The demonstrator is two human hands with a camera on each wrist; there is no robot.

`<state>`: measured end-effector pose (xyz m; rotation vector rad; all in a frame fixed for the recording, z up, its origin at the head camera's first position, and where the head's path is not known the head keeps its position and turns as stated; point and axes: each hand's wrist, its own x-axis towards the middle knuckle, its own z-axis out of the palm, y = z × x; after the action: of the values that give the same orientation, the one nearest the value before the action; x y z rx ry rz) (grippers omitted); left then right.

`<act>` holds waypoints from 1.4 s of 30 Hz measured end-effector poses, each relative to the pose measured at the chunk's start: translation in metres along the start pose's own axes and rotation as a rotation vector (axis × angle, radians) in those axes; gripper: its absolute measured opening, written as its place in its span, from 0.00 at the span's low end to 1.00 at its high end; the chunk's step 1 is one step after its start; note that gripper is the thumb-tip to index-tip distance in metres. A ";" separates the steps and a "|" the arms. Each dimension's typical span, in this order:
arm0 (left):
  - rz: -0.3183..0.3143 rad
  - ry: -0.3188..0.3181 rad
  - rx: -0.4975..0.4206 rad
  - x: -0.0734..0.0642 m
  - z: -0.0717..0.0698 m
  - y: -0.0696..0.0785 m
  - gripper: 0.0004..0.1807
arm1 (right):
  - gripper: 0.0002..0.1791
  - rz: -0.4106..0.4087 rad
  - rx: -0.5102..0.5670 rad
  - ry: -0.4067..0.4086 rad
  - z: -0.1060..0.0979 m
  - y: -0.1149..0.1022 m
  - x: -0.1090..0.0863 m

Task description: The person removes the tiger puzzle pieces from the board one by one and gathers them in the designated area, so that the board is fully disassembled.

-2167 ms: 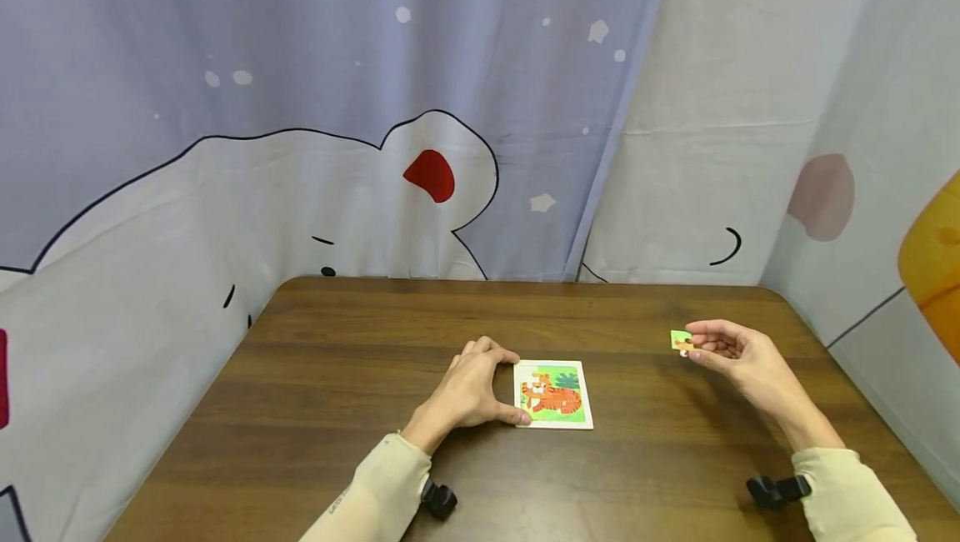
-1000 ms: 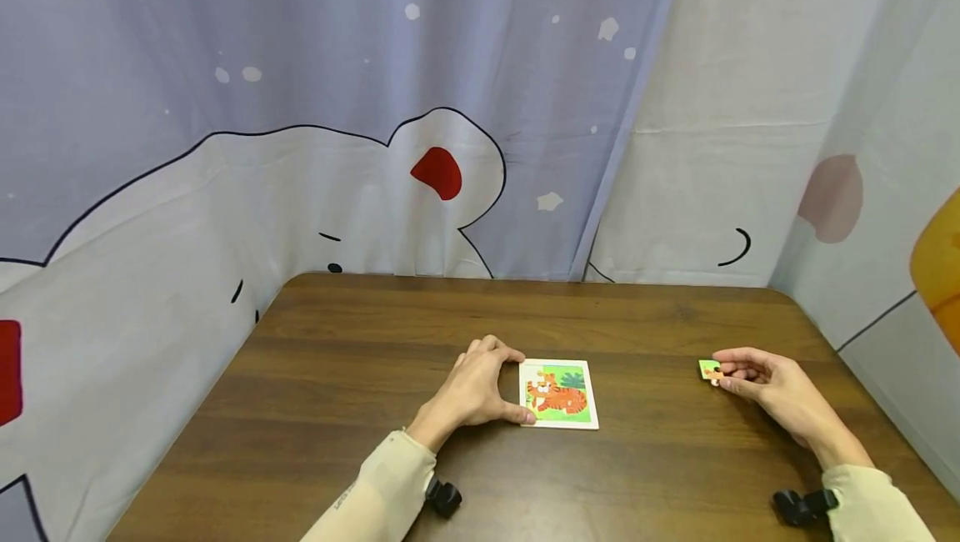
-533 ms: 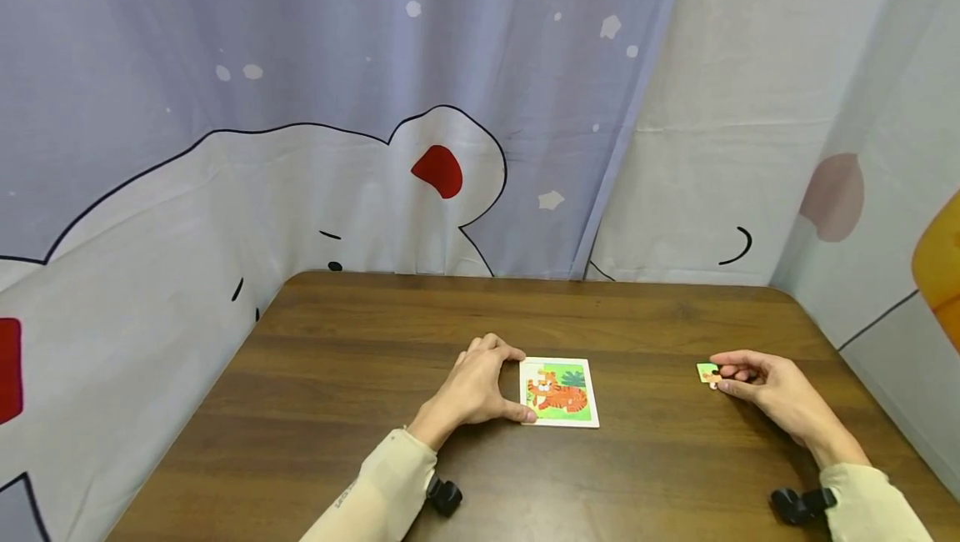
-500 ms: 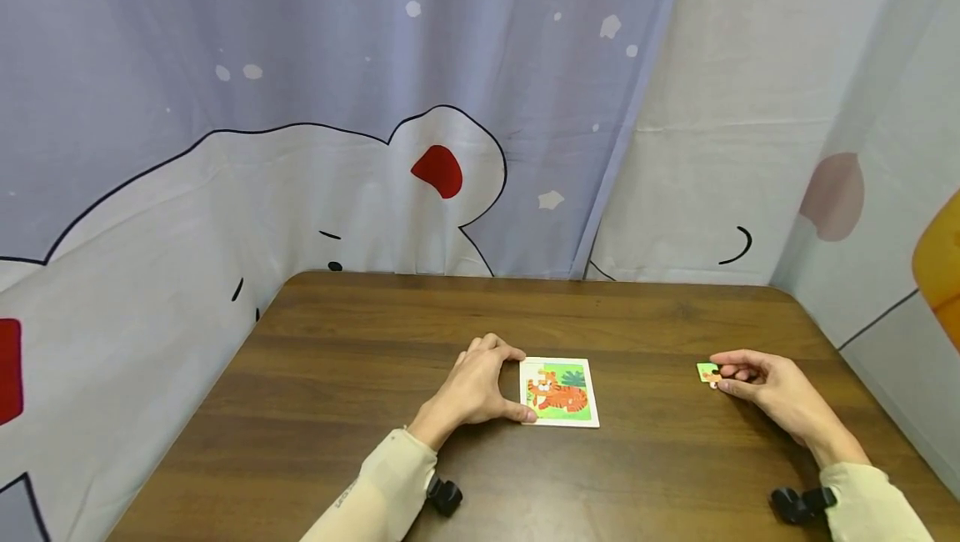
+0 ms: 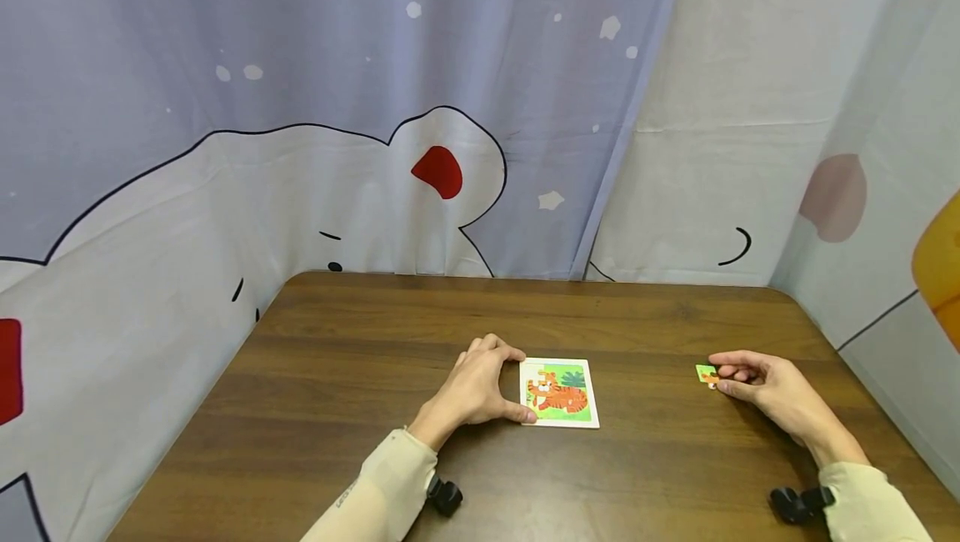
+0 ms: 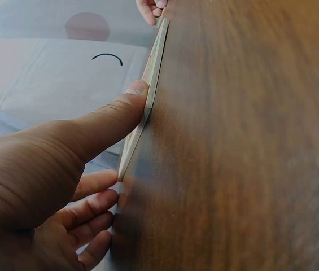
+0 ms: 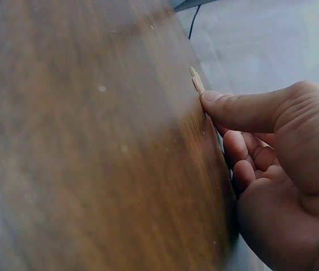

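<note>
A small square jigsaw puzzle (image 5: 558,392) with an orange tiger on green and a white border lies flat on the table. Its picture has a bare pale patch at the upper left. My left hand (image 5: 476,383) holds the puzzle by its left side, thumb at the near corner and index finger at the far one; the left wrist view shows the thumb (image 6: 114,116) on the board's edge. Well to the right, my right hand (image 5: 772,392) pinches a green and orange puzzle piece (image 5: 706,373) between thumb and fingers. The right wrist view has this piece (image 7: 196,79) low, right at the tabletop.
The brown wooden table (image 5: 360,342) has rounded far corners. A printed curtain (image 5: 375,192) hangs behind it and along both sides. Each wrist wears a black camera (image 5: 445,496) beside a cream sleeve.
Over two seconds my right hand has come down toward the table with the piece, slightly right and nearer. My left hand keeps its hold on the puzzle. The last half second shows hardly any motion.
</note>
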<state>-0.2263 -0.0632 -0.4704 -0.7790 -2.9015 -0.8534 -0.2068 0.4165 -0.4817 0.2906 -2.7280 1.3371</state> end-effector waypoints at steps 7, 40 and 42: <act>0.003 0.002 0.009 -0.001 -0.001 0.001 0.52 | 0.23 0.006 -0.002 -0.004 0.000 0.001 0.000; 0.019 -0.029 0.040 0.000 -0.002 0.001 0.55 | 0.26 -0.255 0.715 0.065 0.011 -0.093 0.015; 0.019 -0.033 0.045 0.000 -0.002 0.000 0.55 | 0.25 -0.264 0.722 0.058 0.015 -0.100 0.016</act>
<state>-0.2264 -0.0640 -0.4684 -0.8233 -2.9261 -0.7776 -0.2018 0.3425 -0.4104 0.6138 -1.9622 2.1327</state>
